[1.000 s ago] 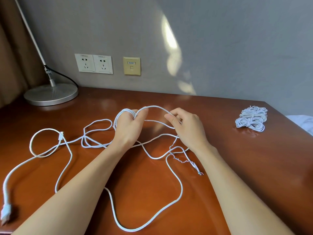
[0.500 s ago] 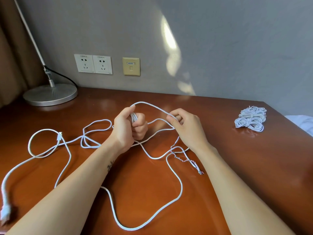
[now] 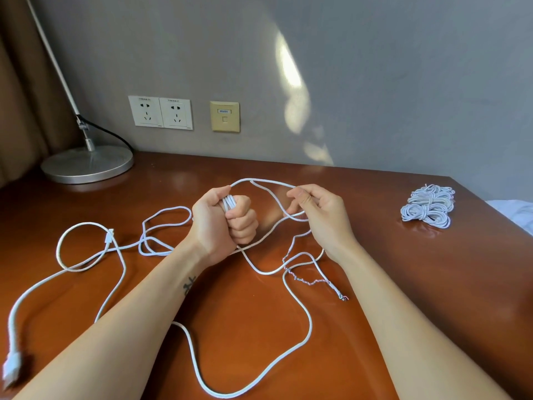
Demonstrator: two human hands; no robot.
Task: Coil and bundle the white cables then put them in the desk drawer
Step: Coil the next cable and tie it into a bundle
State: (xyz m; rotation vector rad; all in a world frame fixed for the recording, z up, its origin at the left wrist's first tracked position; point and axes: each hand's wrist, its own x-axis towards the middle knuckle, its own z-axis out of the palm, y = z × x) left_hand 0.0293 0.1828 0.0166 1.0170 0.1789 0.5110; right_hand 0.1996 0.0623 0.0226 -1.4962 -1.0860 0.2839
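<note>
A long white cable (image 3: 300,342) sprawls in loose loops over the brown desk (image 3: 403,284). My left hand (image 3: 222,220) grips several turns of it in a fist at the desk's middle. My right hand (image 3: 320,212) pinches the strand that arcs over from that fist. The cable's frayed end with bare coloured wires (image 3: 331,287) lies below my right hand. A second, thicker white cable (image 3: 69,267) with a plug (image 3: 11,368) lies at the left. Several coiled white bundles (image 3: 428,206) sit at the far right. No drawer is in view.
A silver lamp base (image 3: 86,166) with a black cord stands at the back left. Two wall sockets (image 3: 160,112) and a beige data port (image 3: 225,116) are on the grey wall. The desk's right edge runs beside something white (image 3: 516,212).
My left hand has turned from palm-down with a loop over the fingers into an upright fist around the turns. My right hand has drawn the strand a little to the right.
</note>
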